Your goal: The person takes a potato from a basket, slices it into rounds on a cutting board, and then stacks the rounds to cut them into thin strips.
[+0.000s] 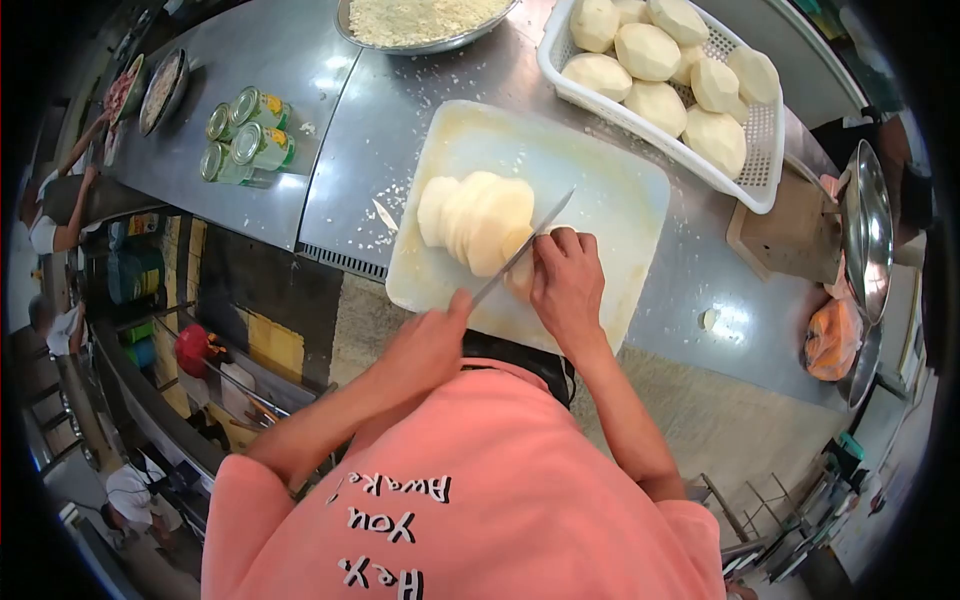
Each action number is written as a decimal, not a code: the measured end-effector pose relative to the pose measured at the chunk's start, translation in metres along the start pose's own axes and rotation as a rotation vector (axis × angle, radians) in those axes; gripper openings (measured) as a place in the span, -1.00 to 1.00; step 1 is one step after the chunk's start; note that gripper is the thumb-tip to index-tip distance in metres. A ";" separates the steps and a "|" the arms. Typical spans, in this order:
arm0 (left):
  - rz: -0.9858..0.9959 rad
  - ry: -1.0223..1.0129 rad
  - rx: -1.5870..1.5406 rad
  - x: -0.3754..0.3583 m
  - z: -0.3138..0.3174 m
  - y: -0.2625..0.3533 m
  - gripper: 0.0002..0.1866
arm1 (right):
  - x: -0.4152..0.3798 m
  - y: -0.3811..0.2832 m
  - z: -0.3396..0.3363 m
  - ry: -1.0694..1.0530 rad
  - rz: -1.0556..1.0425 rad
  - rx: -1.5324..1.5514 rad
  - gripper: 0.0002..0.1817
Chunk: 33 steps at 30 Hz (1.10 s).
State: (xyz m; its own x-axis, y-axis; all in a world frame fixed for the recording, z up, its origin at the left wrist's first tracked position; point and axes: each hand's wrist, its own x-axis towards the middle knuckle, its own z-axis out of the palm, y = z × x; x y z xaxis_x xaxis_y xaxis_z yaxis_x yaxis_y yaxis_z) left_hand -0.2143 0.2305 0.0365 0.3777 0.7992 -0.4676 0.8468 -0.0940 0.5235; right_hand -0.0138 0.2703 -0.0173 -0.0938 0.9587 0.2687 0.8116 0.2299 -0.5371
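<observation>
On a white cutting board [610, 210], overlapping slices of peeled pale vegetable [477, 212], possibly potato, form a row. My left hand [435, 335] is closed around the handle of a knife [520, 250], at the board's near edge. The blade slants up and right across the right end of the slices. Just right of the blade, my right hand [567, 280] presses with bent fingers on the uncut part of the vegetable, which is mostly hidden under it.
A white basket [640, 122] of peeled vegetables stands at the upper right, beside a wooden box [785, 230]. A metal bowl [445, 45] of chopped pale pieces is beyond the board. Glass jars [262, 147] stand to the left. Other people are at the far left.
</observation>
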 end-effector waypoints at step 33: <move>0.124 0.027 -0.071 0.066 0.008 0.020 -0.59 | -0.012 0.010 0.002 0.038 0.015 0.026 -0.81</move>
State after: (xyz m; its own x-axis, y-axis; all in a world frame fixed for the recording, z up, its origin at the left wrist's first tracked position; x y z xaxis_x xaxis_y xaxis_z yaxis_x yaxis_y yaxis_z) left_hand -0.1691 0.2766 0.0103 0.4668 0.7999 -0.3771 0.7653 -0.1517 0.6256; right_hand -0.0060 0.2613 -0.0270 -0.0594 0.9549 0.2908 0.7973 0.2206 -0.5618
